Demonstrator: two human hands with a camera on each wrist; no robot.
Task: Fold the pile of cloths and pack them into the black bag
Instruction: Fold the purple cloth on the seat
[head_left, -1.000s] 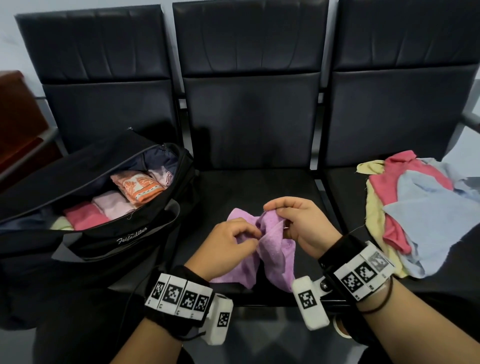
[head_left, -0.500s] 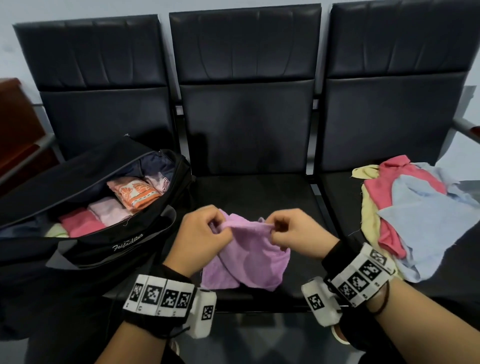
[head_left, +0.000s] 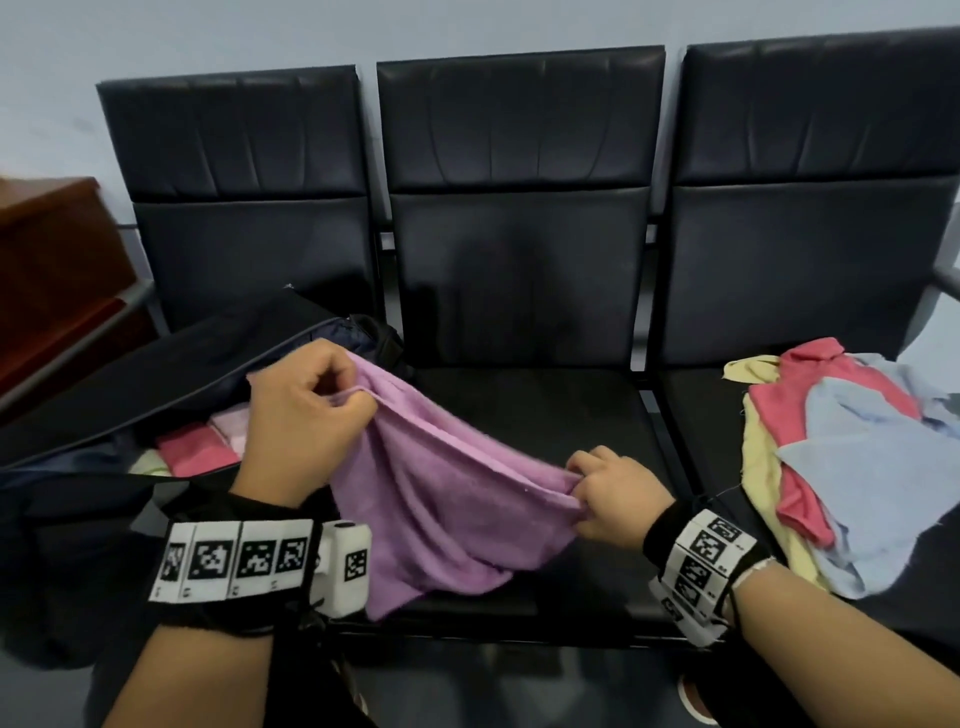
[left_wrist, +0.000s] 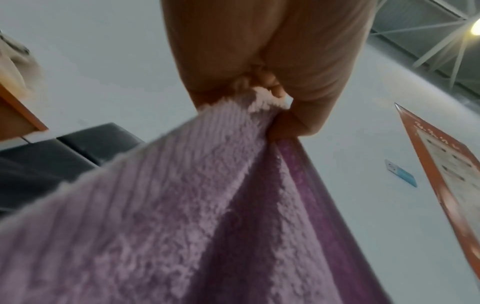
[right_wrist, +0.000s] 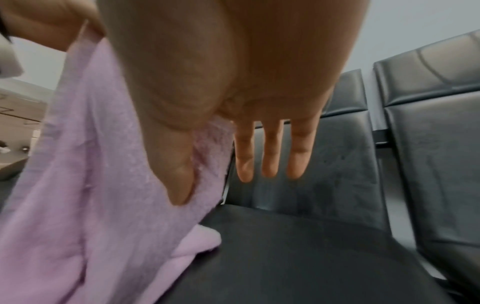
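Both hands grip one purple cloth (head_left: 441, 499) above the middle seat (head_left: 540, 410) of a row of black chairs: the left hand (head_left: 301, 415), raised, has thumb and curled fingers closed on a hemmed corner, a hold the left wrist view confirms, while the right hand (head_left: 613, 493), lower and nearer the seat's front edge, pinches the opposite end of the same top edge between thumb and forefinger, its other three fingers (right_wrist: 270, 152) hanging straight and free. The cloth sags between the two grips in deep soft folds, its bottom edge bunching on the seat, which suggests a light, limp terry fabric with no stiffness of its own; it will likely hold a fold only once laid flat and pressed, and corners along the hem look the surest places to take it, since the fuzzy pile seems unlikely to slip. To the person's left, the open black bag (head_left: 104, 483) on the neighbouring seat already shows folded pink (head_left: 195, 449) and pale cloths inside. To the right, a loose pile (head_left: 857, 467) of red, blue and yellow cloths lies well apart on the third seat, still unfolded, so the job appears to be somewhere in its middle.
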